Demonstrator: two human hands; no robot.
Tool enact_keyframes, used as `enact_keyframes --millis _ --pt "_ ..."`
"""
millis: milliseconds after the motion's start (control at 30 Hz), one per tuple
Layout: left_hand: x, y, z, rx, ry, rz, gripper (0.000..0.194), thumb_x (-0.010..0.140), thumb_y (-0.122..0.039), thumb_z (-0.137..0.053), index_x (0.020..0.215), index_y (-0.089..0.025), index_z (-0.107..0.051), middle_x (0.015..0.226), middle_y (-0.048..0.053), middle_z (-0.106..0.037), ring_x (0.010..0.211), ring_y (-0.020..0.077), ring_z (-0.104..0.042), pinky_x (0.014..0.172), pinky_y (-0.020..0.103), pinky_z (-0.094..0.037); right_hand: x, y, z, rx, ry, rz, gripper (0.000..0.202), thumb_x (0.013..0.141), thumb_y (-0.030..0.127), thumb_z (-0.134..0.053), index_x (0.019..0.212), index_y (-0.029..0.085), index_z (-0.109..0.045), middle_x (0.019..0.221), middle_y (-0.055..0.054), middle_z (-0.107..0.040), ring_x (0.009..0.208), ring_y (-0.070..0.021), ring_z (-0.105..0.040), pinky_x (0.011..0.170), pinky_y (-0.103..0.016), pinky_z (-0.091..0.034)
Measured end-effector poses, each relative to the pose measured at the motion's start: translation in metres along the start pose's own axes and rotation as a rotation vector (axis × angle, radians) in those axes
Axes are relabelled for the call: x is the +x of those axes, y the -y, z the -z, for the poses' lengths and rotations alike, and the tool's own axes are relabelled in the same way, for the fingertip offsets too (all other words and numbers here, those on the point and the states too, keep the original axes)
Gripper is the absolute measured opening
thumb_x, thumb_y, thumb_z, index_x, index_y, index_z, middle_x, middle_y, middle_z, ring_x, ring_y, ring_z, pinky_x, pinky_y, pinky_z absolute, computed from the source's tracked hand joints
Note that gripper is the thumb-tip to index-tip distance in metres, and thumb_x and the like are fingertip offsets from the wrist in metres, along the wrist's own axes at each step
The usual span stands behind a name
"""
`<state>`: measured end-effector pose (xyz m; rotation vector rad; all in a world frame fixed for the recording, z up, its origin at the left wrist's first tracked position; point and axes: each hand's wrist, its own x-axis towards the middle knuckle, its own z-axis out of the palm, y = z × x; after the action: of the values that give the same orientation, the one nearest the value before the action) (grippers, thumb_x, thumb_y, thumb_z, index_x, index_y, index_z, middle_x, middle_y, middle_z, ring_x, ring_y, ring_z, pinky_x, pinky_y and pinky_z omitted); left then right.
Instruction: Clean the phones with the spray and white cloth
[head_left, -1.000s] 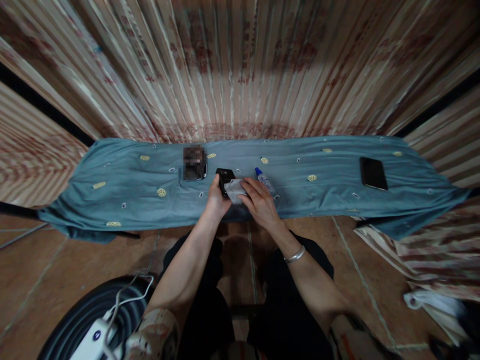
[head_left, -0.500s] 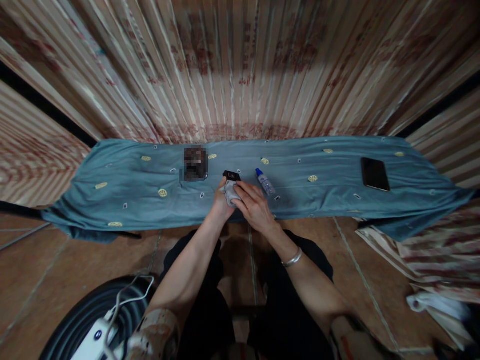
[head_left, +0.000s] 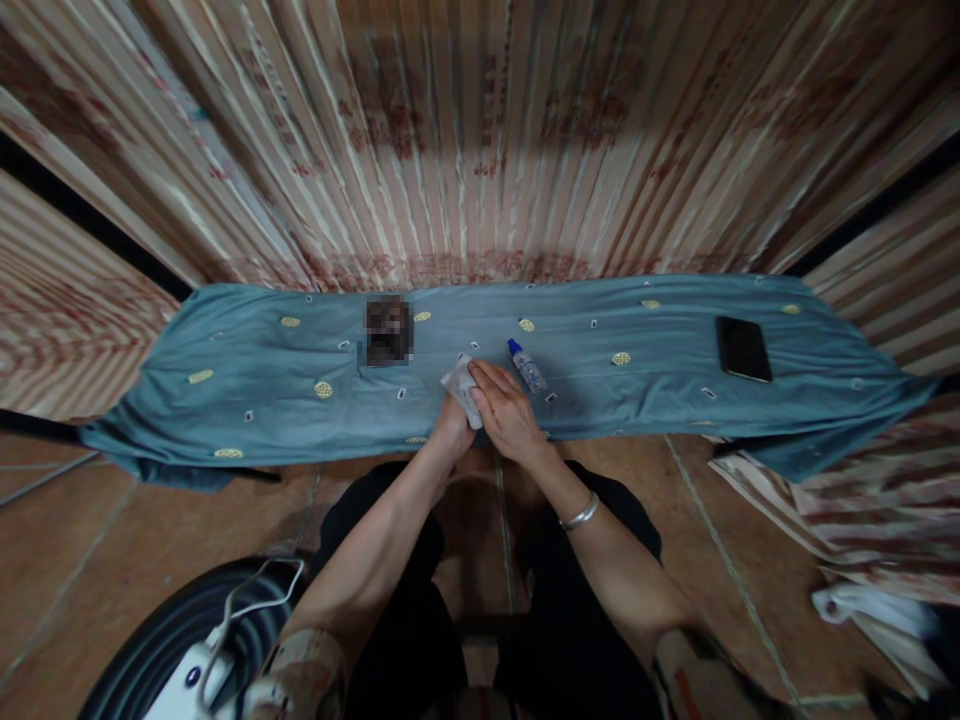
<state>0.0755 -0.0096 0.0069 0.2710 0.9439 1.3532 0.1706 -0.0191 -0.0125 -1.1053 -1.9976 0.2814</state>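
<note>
A light grey cloth (head_left: 462,388) lies between my two hands, over the near middle of the covered table. My right hand (head_left: 504,408) presses on the cloth with its fingers together. Under the cloth is my left hand (head_left: 452,425), its fingers mostly hidden; what it holds cannot be made out. Just right of my hands a clear bottle with a blue cap (head_left: 529,370) lies on its side.
On the blue-green table cover (head_left: 285,370) a pixelated dark object (head_left: 389,330) sits left of my hands. A black tablet-like device (head_left: 743,349) lies far right. Pleated curtains (head_left: 480,140) hang behind. A white power bank (head_left: 191,680) with cables is at lower left.
The small black box that showed beyond my left fingers is no longer visible. The cloth now spreads over that spot, and my left hand has turned and moved slightly nearer.
</note>
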Motion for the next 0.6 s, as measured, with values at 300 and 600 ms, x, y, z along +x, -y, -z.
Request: enact_keyframes --millis 300,600 --pt "0.005 0.011 0.01 0.175 0.105 -0.106 0.015 0.081 -0.025 -0.057 0.071 -0.017 -0.065 0.076 0.001 -0.073 0.098 0.0192 -0.066 0.095 0.032 -0.047 0.004 -0.02 0.002 0.068 -0.024 -0.106 0.052 0.104 0.039 -0.029 0.142 0.014 -0.053 0.142 -0.015 -0.058 0.136 -0.023 -0.051 0.117 -0.043 -0.038" --pt "0.001 0.008 0.009 0.385 0.165 -0.218 0.008 0.075 -0.024 -0.067 0.074 -0.018 -0.071 0.084 0.003 -0.075 0.106 0.0239 -0.064 0.1 0.033 -0.042 0.008 -0.013 0.015 0.154 -0.068 -0.127 0.044 0.103 0.04 -0.031 0.13 0.023 -0.062 0.129 -0.008 -0.068 0.123 -0.0223 -0.061 0.109 -0.041 -0.045"
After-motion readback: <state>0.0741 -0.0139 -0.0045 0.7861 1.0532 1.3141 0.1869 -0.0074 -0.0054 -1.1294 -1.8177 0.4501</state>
